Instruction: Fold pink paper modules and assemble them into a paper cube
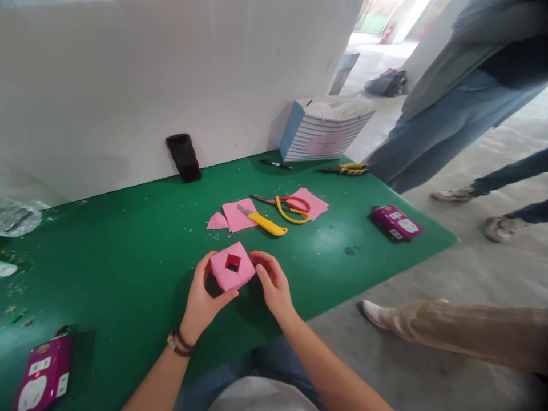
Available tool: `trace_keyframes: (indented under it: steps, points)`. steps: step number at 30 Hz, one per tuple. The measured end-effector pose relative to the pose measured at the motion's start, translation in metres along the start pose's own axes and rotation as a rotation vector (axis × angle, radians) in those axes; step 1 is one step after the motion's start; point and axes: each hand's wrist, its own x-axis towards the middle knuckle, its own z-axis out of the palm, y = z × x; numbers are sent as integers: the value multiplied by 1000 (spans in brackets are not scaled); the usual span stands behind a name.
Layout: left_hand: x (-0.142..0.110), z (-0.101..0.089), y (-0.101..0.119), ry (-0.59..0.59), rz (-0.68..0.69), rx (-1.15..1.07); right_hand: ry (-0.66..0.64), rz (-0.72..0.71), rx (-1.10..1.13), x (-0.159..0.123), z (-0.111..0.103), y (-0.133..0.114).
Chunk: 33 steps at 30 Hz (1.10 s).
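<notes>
A folded pink paper box [222,273] with a square hole in its top is held just above the green table. My left hand [202,297] grips it from the left, thumb along the near side. At its right edge, the fingers of my right hand [274,283] are closed on the paper. Beyond the box lie a stack of pink paper [233,214] and a small pink paper piece [217,221]. A yellow utility knife [269,224] rests partly on the stack. Scissors with red and yellow handles [291,209] overlap another pink paper stack [317,204].
A phone [184,157] leans against the white wall. Along the back are a pen [276,164], pliers [345,169] and a striped paper bag [325,134]. Purple packs [396,222] lie right and front left. Several people's legs [454,125] are beside the table [141,274].
</notes>
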Motion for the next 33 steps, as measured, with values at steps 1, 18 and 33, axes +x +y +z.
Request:
trace_keyframes:
  steps: [1, 18, 33]
  points:
    - [0, 0, 0, -1, -1, -2, -1, -4, 2, 0, 0, 0]
    - [0, 0, -1, -5, 4, 17, -11, -4, 12, 0, 0, 1]
    - [7, -11, 3, 253, 72, -36, 108, 56, 88, 2, -1, -4]
